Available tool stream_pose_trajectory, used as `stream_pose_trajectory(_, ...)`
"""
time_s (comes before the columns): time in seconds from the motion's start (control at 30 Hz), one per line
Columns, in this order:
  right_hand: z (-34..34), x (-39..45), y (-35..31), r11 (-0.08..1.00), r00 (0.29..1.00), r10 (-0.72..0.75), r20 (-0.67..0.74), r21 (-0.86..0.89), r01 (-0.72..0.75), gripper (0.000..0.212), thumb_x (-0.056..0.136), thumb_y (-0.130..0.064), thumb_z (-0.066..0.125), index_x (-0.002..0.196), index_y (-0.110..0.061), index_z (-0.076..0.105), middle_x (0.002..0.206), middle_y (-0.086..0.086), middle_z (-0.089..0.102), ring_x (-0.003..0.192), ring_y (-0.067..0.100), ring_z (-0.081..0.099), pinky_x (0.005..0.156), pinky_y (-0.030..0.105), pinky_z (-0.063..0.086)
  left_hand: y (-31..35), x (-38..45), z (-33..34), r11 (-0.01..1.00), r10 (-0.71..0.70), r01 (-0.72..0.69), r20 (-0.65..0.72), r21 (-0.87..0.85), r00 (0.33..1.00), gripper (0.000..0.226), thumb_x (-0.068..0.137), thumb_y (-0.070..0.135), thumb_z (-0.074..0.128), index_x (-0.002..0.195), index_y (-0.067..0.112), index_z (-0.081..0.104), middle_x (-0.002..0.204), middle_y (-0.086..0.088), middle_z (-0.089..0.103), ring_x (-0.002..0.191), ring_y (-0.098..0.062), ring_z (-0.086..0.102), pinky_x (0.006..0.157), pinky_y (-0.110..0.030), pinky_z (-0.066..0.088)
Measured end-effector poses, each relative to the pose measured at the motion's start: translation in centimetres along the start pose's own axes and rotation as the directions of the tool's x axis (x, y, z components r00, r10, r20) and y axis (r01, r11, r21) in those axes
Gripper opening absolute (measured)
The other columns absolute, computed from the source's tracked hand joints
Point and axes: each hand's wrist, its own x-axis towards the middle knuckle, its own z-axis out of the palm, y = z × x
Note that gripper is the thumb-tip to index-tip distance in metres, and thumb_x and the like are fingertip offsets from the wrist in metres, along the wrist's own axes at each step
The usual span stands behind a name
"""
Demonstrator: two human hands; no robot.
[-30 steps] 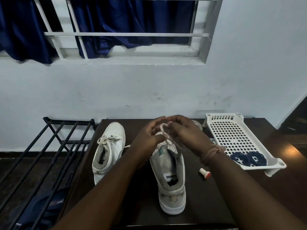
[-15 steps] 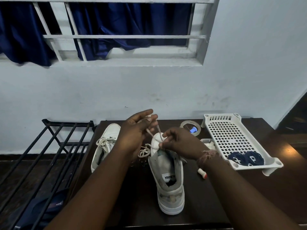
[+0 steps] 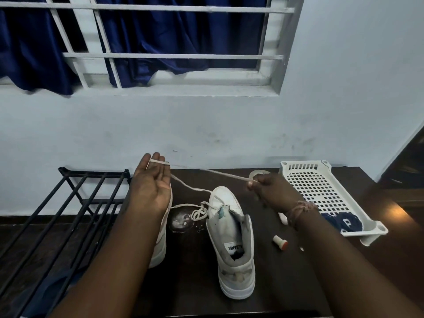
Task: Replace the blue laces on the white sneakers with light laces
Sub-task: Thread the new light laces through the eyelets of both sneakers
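Stretching thin cream lace (image 3: 226,176) left-right above white high-top sneaker (image 3: 231,230): right hand (image 3: 267,188) pinches it, left hand (image 3: 152,180) open, lace looped over fingers (image 3: 158,160); eyelets lie near, below.

Dim bluish light, a warm glare on the table (image 3: 400,211), wide-angle bending at the edges.

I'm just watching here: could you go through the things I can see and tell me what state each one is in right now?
Left hand: open, palm up, light lace looped across its fingers.
Right hand: pinching the lace.
Light lace: stretched between both hands, running down to the sneaker.
Near sneaker: upright, lacing unfinished.
Far sneaker: mostly hidden behind the left arm.
White basket: upright, blue laces coiled inside.
Small cap: lying on its side.
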Motion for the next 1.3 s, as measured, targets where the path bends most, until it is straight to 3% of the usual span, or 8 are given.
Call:
stream_pose_trajectory(0.13, 0.3, -0.2, -1.3, 0.996, 0.996, 0.078, -0.039, -0.031, -0.079, 0.033, 0.098, -0.033, 0.056, 0.080, -0.014, 0.075, 0.059, 0.000, 0.054, 0.050, 0.012, 0.049, 0.055, 0.027, 0.043, -1.5, -0.6, 0.5, 0.906, -0.044, 0.058, -0.042, 0.420, 0.998, 0.050, 0.100, -0.006, 0.044, 0.148, 0.009, 0.044, 0.137, -0.021, 0.055, 0.124, -0.031, 0.058, 0.111, -0.047, 0.045)
stream_pose_trajectory(0.23, 2.0, -0.8, -3.2, 0.997, 0.998, 0.065, 0.024, 0.041, -0.066, 0.027, 0.095, -0.019, 0.051, 0.096, 0.001, 0.069, 0.070, 0.002, 0.054, 0.058, 0.013, 0.046, 0.052, 0.026, 0.033, -3.3, -2.5, 0.8, 0.249, -0.173, -0.036, 0.081, 0.968, 0.982, 0.053, 0.096, 0.012, 0.056, 0.148, 0.010, 0.043, 0.149, -0.017, 0.049, 0.132, -0.036, 0.051, 0.113, -0.055, 0.040)
stream_pose_trajectory(0.33, 2.8, -1.9, -4.4, 0.988, 0.990, -0.029, 0.140, 0.152, 0.007, 0.032, 0.091, -0.011, 0.045, 0.111, -0.014, 0.069, 0.094, -0.002, 0.069, 0.084, 0.017, 0.062, 0.068, 0.023, 0.045, -4.7, -4.9, 0.8, -0.233, -0.158, -0.438, 0.410, 0.868, 0.898, 0.050, 0.094, 0.019, 0.062, 0.143, 0.027, 0.056, 0.144, 0.001, 0.060, 0.129, -0.017, 0.057, 0.110, -0.032, 0.044)
stream_pose_trajectory(0.47, 3.3, -2.7, -3.8, 0.987, 0.964, -0.161, 0.212, 0.032, 0.158, 0.035, 0.089, -0.011, 0.047, 0.123, -0.018, 0.048, 0.086, -0.006, 0.069, 0.087, 0.011, 0.066, 0.079, 0.030, 0.051, -5.0, -5.8, 0.7, -0.230, -0.286, -0.789, 0.735, 0.570, 0.615, 0.049, 0.090, 0.006, 0.059, 0.130, 0.034, 0.066, 0.106, 0.007, 0.075, 0.116, -0.008, 0.063, 0.110, -0.028, 0.038)
stream_pose_trajectory(0.6, 3.5, -2.8, -3.4, 0.984, 0.983, -0.176, 0.041, 0.027, 0.175, 0.021, 0.096, -0.010, 0.047, 0.115, -0.020, 0.048, 0.082, -0.005, 0.068, 0.071, 0.006, 0.063, 0.066, 0.023, 0.045, -5.3, -4.6, 0.3, -0.264, -0.262, -0.854, 0.818, 0.449, 0.512, 0.017, 0.084, 0.017, 0.058, 0.087, 0.032, 0.067, 0.063, 0.016, 0.057, 0.061, 0.003, 0.051, 0.080, -0.040, 0.054)
stream_pose_trajectory(0.8, 4.7, -3.5, -2.5, 0.992, 0.995, 0.021, -0.102, -0.124, -0.034, 0.019, 0.084, -0.026, 0.072, 0.095, -0.019, 0.058, 0.094, -0.001, 0.067, 0.088, 0.015, 0.062, 0.066, 0.017, 0.038, -7.7, -4.1, -0.6, 0.015, -0.035, -0.580, 0.580, 0.814, 0.814, 0.018, 0.085, 0.009, 0.071, 0.088, 0.023, 0.082, 0.080, 0.011, 0.076, 0.066, 0.005, 0.061, 0.074, -0.025, 0.050)
stream_pose_trajectory(0.9, 6.1, -4.2, -2.8, 0.941, 1.000, -0.009, -0.015, -0.339, 0.003, 0.013, 0.088, -0.021, 0.065, 0.097, -0.016, 0.057, 0.111, 0.007, 0.065, 0.104, 0.025, 0.061, 0.079, 0.028, 0.043, -9.0, -3.9, -0.7, -0.008, -0.072, -0.444, 0.443, 0.896, 0.894, 0.014, 0.084, 0.016, 0.067, 0.080, 0.025, 0.077, 0.078, 0.011, 0.074, 0.078, -0.007, 0.069, 0.076, -0.026, 0.052)
stream_pose_trajectory(1.3, 7.7, -1.8, -0.9, 0.866, 0.998, -0.010, -0.066, -0.500, -0.024, 0.015, 0.093, -0.015, 0.051, 0.095, -0.013, 0.066, 0.101, 0.007, 0.068, 0.097, 0.026, 0.066, 0.080, 0.032, 0.049, -11.8, -3.2, -3.3, -0.115, -0.031, -0.415, 0.415, 0.902, 0.909, 0.011, 0.078, 0.024, 0.071, 0.079, 0.031, 0.079, 0.085, 0.009, 0.076, 0.085, -0.012, 0.071, 0.080, -0.036, 0.055)
